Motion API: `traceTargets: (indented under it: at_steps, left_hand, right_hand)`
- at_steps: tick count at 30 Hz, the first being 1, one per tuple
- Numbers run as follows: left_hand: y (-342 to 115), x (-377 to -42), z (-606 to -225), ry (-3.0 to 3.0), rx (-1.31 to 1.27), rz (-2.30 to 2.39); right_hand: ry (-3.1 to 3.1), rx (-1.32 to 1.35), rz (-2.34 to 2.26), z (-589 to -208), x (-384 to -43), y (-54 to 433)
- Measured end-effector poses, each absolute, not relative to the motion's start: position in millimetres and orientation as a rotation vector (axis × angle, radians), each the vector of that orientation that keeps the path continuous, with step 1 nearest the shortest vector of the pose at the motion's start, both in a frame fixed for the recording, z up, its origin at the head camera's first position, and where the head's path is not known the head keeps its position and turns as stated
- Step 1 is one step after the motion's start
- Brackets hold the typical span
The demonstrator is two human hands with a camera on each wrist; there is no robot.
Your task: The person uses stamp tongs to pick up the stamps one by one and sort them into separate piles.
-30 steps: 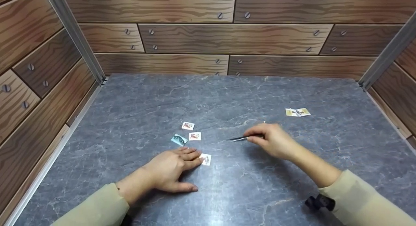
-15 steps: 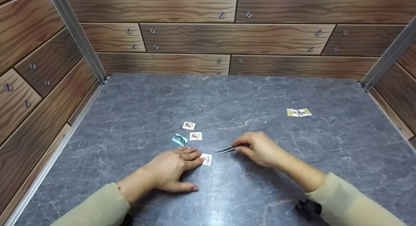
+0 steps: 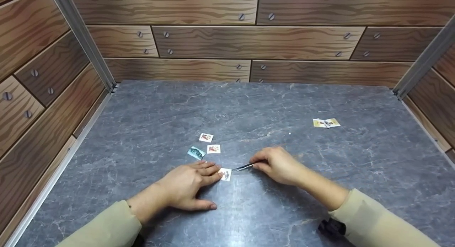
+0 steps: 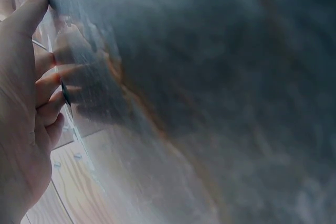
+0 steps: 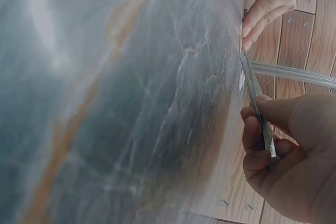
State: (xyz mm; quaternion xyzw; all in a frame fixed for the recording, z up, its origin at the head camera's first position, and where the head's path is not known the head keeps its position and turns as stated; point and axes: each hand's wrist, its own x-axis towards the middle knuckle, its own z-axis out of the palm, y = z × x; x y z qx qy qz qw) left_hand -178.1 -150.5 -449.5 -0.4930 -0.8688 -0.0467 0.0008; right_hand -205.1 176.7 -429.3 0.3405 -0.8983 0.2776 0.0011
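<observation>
My left hand [image 3: 192, 181] lies palm down with fingers stretched out, its fingertips over the left edge of a small white picture sticker or card [image 3: 226, 174]. In the left wrist view, the straight fingers [image 4: 48, 83] rest at the table surface. My right hand [image 3: 279, 166] pinches a pair of slim tweezers [image 3: 243, 166] between thumb and fingers. The tweezers' tips point left and stand right at the white piece's right edge. In the right wrist view, the tweezers [image 5: 251, 83] reach from the right hand [image 5: 299, 153] towards the left fingertips.
Beyond the left hand lie two more small white picture pieces [image 3: 213, 149] and a blue picture piece [image 3: 196, 152]. Two yellow-and-white pieces [image 3: 326, 123] overlap at the back right. A tiny white speck [image 3: 289, 133] is on the grey marbled table [image 3: 249, 105]. Wood-patterned panels [image 3: 256, 42] enclose it.
My right hand has moved left and nearer with the tweezers, bringing their tips to the white piece's edge. The left hand has stayed in place.
</observation>
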Motion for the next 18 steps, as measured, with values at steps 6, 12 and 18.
traceTargets:
  at_steps: [6, 12, 18]
  left_hand:
    - [-149.8, -178.1, -447.8, -2.737, -1.548, -0.148]
    - [-149.5, -177.5, -447.6, -2.725, -1.548, -0.129]
    - [-150.3, -177.2, -448.3, -2.718, -1.553, -0.132]
  right_hand:
    - [-2.839, 1.044, 0.901, -431.0, -205.1, 174.1]
    - [-2.844, 1.032, 0.919, -431.3, -205.3, 171.2]
    - [-2.851, 1.012, 0.925, -431.8, -205.8, 168.7]
